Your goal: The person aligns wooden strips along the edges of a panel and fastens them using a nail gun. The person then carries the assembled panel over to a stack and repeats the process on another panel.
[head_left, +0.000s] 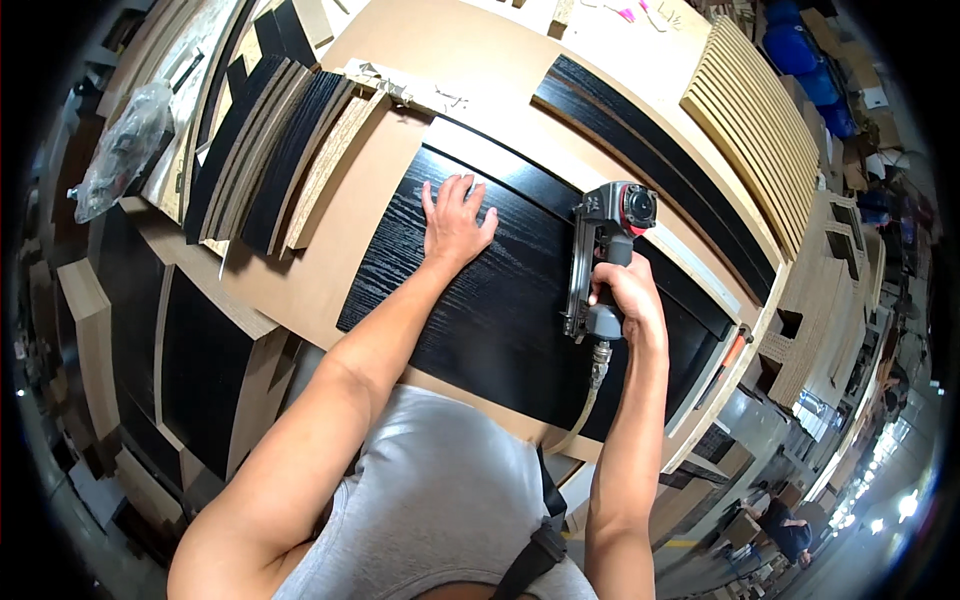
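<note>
left hand (455,225) flat with fingers spread on a black wood-grain panel (500,310), panel lying on the brown bench (340,250), right hand (625,300) clamped around the grip of a grey pneumatic nail gun (600,260), gun nose down at the panel's far edge, air hose (585,405) trailing toward the person
</note>
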A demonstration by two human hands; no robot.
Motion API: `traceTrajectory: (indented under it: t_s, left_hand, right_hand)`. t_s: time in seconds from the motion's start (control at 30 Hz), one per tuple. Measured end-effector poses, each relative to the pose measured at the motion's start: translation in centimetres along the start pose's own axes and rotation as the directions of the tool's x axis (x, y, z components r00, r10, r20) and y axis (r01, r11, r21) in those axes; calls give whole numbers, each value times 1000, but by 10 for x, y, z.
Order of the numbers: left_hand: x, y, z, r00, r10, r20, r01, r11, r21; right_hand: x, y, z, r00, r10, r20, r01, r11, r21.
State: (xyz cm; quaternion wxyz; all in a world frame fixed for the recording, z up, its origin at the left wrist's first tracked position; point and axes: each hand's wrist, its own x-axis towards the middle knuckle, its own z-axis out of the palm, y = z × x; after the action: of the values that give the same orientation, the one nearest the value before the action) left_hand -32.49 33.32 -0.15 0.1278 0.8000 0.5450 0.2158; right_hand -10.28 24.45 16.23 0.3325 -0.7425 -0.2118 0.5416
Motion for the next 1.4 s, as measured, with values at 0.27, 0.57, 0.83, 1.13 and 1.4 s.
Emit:
traceTrajectory:
  t_s: [0.27, 0.57, 0.83, 1.13, 1.4]
  left_hand:
    - [-6, -6, -4, 998, -24, 56, 32, 987, -159]
    - [-155, 140, -94, 576, 423, 699, 808, -169, -564]
    - [-132, 132, -128, 621, 401, 673, 735, -595, -325]
    - [-138, 137, -127, 670, 497, 552, 738, -529, -420]
    - [-144, 124, -118, 667, -57, 743, 524, -672, -523]
  right_hand:
    - [-88, 62, 3, 983, -101, -156, 96, 995, -34]
    - [-178, 108, 49, 919, -280, -279, 177, 923, -342]
    - [-217, 112, 54, 523, -840, -146, 553, 464, -692]
    - [-238, 144, -8, 895, -344, -284, 325, 939, -115]
    - [-256, 125, 44, 659, -731, -178, 600, 653, -462]
